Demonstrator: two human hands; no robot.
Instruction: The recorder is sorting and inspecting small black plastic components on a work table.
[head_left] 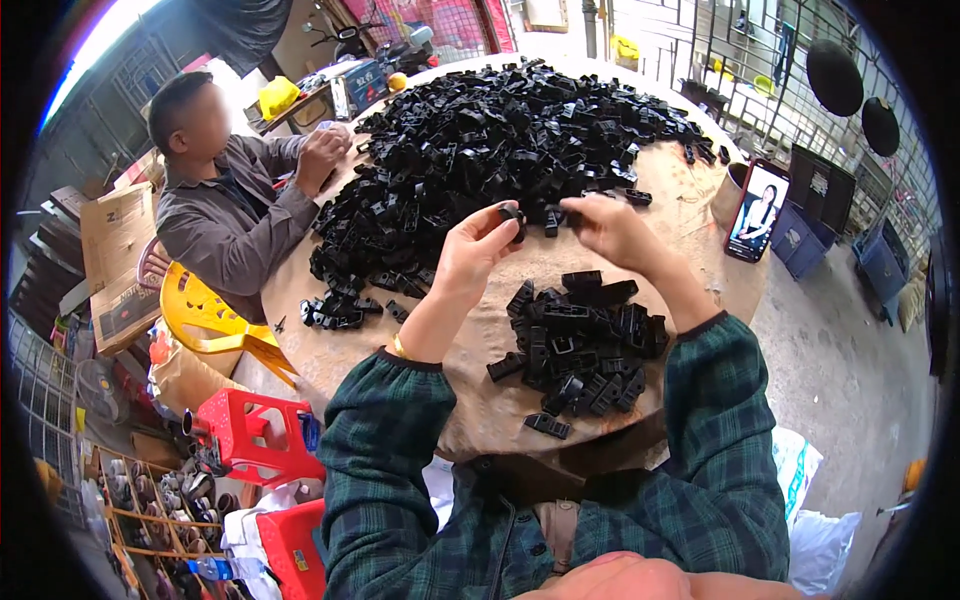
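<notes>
Left hand pinches one black plastic clip in its fingers; right hand, at three o'clock of it, grips a second clip. Two heaps on the counter: the big pile at twelve, the small pile at six.

Big parts heap at 12 o'clock on surface, small pile nearer (phone at 2).

Small black moulded plastic clip, slightly glossy, pinched in the left hand; the right hand holds another. Large heap of black plastic clips and smaller near pile of the same clips, both with a dull sheen. Round table covered in tan matt cloth, rough and stained. Yellow glossy plastic chair; red plastic stool; green checked woven cloth sleeves.
</notes>
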